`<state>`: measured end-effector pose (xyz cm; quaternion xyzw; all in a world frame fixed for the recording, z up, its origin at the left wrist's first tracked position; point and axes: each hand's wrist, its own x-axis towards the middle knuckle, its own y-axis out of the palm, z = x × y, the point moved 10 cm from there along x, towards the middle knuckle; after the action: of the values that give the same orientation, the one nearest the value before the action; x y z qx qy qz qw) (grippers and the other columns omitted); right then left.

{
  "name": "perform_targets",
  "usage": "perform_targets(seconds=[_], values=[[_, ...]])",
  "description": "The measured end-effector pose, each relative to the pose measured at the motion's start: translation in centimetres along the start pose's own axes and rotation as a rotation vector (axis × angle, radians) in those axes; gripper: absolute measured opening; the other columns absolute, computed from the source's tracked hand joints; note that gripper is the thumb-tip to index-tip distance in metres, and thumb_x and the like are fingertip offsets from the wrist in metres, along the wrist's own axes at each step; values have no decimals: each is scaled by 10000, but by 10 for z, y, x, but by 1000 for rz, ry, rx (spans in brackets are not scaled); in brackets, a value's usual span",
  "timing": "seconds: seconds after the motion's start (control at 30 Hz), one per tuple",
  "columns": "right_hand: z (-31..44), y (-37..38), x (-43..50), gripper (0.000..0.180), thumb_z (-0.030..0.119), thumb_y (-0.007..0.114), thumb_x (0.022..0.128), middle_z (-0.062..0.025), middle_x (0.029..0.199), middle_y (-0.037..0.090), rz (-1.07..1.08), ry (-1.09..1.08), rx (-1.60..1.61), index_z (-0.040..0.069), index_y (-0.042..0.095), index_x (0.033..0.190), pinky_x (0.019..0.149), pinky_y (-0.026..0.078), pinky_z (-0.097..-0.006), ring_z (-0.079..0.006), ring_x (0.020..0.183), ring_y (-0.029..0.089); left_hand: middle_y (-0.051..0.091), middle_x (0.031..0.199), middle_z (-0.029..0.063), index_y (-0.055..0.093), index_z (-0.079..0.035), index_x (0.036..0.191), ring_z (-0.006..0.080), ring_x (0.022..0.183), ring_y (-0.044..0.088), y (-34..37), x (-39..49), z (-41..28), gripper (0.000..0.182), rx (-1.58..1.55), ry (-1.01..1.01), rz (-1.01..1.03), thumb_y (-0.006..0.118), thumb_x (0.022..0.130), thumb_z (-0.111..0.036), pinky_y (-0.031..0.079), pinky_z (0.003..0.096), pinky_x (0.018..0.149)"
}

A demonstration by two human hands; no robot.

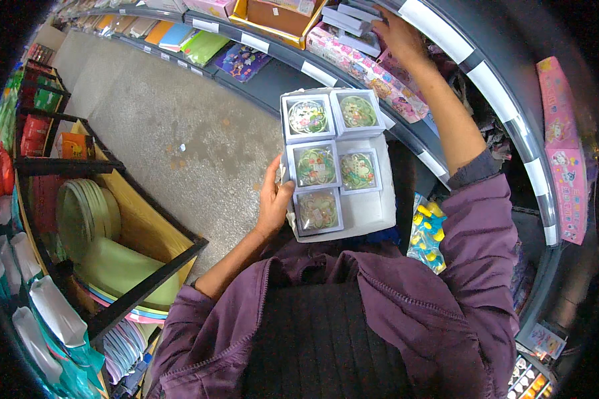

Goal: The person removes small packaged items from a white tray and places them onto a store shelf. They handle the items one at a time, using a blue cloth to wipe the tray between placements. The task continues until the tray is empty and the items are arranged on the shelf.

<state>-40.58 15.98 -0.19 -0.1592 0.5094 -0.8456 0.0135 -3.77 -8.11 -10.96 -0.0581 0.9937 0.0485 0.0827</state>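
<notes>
My left hand point(274, 197) grips the left edge of a white cardboard tray point(384, 214), thumb over the rim. Several small square boxes with clear lids lie in the tray, among them a box with a green floral round item point(313, 164) and one at the top left with a brighter pattern point(307, 118). The tray's lower right part shows its bare bottom. My right hand point(399, 35) reaches to the shelf at the top, its fingers at a stack of similar small boxes point(352, 22) above a pink patterned carton point(349, 62). Whether the fingers hold a box is unclear.
A dark shelf edge with white label strips point(319, 74) curves around the front and right. Folders point(204, 47) lie on a lower shelf. Left stands a black-framed wooden bin point(149, 214) with green plastic basins point(130, 269). A bag of yellow and blue items point(427, 232) is near my right elbow.
</notes>
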Motion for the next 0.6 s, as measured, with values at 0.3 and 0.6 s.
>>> perform_targets(seconds=[0.3,0.6], values=[[64,-58,-59,289,284,631,913,-165,1105,655,-134,-305,-33,86,659,1122,837,489,-433,-369,987,630,509,1293,150,280,-28,1501,166,1032,560,-1,-3,2,639,-2,-27,15,484,899,-89,461,302,885],[114,-124,-262,195,105,747,706,-4,999,632,-234,-561,-194,134,710,895,787,415,-386,-245,978,550,490,1338,153,328,-22,1472,202,1148,525,-2,-1,-2,617,-4,37,-27,496,886,-117,424,326,982]])
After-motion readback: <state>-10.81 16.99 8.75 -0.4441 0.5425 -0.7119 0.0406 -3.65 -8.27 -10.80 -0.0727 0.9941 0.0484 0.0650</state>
